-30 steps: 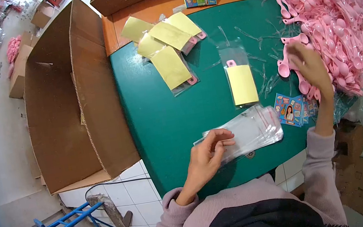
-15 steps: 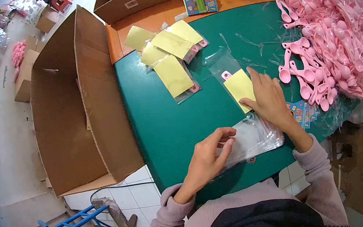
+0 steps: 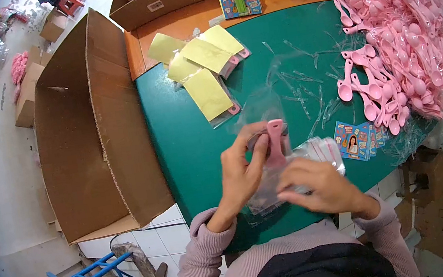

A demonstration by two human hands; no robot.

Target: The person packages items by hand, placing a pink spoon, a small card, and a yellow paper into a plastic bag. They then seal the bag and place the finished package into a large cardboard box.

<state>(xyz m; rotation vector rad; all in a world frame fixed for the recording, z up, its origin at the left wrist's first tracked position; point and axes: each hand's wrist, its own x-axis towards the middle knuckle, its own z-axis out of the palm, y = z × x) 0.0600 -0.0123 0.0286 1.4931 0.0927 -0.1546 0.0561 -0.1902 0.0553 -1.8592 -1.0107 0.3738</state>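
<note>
Above the green table (image 3: pixel 192 137), near edge: left hand (image 3: pixel 243 174) and right hand (image 3: pixel 322 187) fingers pinch the clear bag (image 3: pixel 263 106) holding a pink spoon (image 3: pixel 277 140), newly lifted.

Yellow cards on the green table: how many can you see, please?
5 yellow cards cluster far left on the table: back left, back right, middle, left, nearest. Others may hide beneath.

This is a small packing workshop. A heap of pink spoons (image 3: pixel 410 10) covers the right of the green table (image 3: pixel 192 137), finished packs (image 3: pixel 201 66) lie far, and an open carton (image 3: pixel 88 136) stands at left.
</note>
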